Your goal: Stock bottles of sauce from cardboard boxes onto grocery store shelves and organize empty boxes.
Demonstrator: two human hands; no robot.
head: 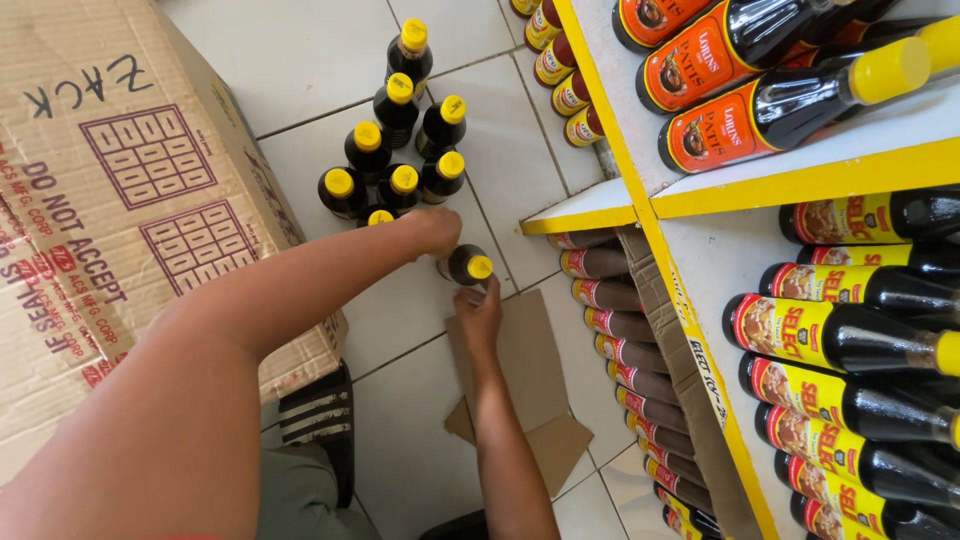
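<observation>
A dark sauce bottle with a yellow cap [468, 265] stands on the white tiled floor. My left hand [432, 230] grips it from above and the left, while my right hand [479, 318] holds it from below. Both arms reach down from the lower left. Behind it, several matching dark bottles with yellow caps [395, 150] stand upright in a cluster on the tiles. A flat piece of brown cardboard [525, 385] lies on the floor under my right forearm.
A large printed cardboard box [120, 200] fills the left side. On the right, white shelves with yellow edging [690, 195] carry rows of labelled dark bottles lying on their sides. More bottles [620, 350] line the lowest shelf by the floor.
</observation>
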